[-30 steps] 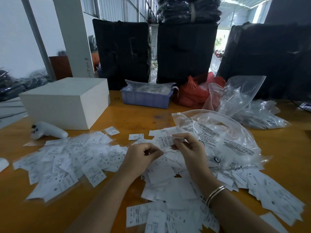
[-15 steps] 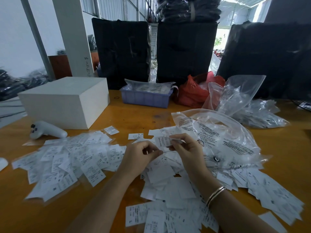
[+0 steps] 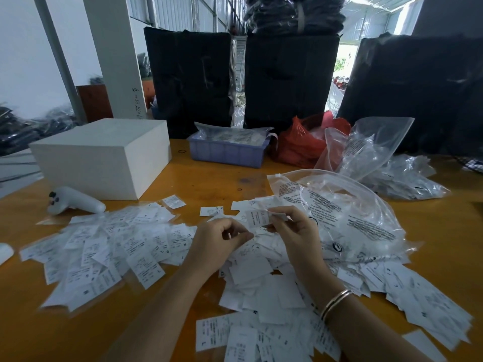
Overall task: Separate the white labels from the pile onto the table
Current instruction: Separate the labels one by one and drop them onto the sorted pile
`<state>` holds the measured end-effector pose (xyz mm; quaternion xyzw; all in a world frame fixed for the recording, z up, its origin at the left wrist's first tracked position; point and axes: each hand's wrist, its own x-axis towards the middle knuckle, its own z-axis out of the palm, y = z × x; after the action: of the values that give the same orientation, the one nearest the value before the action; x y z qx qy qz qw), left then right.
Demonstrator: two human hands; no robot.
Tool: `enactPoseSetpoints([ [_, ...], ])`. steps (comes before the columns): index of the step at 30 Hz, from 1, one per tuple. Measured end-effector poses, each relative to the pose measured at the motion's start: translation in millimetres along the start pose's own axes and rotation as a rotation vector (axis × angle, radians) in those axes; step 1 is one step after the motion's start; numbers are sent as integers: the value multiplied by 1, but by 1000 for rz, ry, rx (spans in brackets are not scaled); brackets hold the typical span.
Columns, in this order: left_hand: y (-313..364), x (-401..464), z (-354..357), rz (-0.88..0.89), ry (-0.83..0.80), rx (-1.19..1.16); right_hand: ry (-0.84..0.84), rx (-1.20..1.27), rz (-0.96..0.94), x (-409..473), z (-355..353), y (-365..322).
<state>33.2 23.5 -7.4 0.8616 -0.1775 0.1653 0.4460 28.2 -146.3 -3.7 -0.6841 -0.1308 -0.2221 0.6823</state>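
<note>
A big pile of white labels (image 3: 264, 288) covers the orange table (image 3: 214, 184) under and in front of my hands. A second spread of white labels (image 3: 104, 246) lies to the left. My right hand (image 3: 295, 231) pinches one printed white label (image 3: 257, 218) between thumb and fingers, lifted just above the pile. My left hand (image 3: 219, 241) sits right beside it with fingers curled, thumb against fingertips near the label's lower edge; whether it holds anything is hidden.
A clear plastic zip bag (image 3: 339, 212) lies right of my hands. Behind stand a white box (image 3: 104, 158), a white controller (image 3: 75, 202), a blue tray (image 3: 227, 150), a red bag (image 3: 303, 142) and more clear bags (image 3: 386, 163). Black bundles line the table's far edge.
My right hand has lifted the pinched label slightly and turned it so its print faces me. My left hand stayed close beside it.
</note>
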Motion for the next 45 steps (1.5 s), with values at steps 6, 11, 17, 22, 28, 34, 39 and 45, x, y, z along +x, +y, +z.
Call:
enactPoseSetpoints([
  [6, 2, 0, -1, -35, 4, -38, 10, 17, 3, 0, -2, 1],
  [11, 2, 0, -1, -25, 1, -33, -6, -14, -24, 0, -2, 2],
  [17, 1, 0, -1, 21, 19, -23, -88, -154, -109, -1, 0, 2],
  [22, 0, 0, 0, -31, -40, -106, -186, -218, -58, -2, 1, 3],
  [28, 3, 1, 2, -108, -7, -217, -91, -164, 15, -2, 5, 3],
  [34, 5, -1, 2, -83, 4, -234, -231, -321, 0, -6, 9, -2],
  [39, 2, 1, -7, -184, 133, -135, -144, -481, -192, 5, 3, -13],
  [45, -20, 3, -24, -282, 466, 292, 383, -609, -180, 47, -43, -28],
])
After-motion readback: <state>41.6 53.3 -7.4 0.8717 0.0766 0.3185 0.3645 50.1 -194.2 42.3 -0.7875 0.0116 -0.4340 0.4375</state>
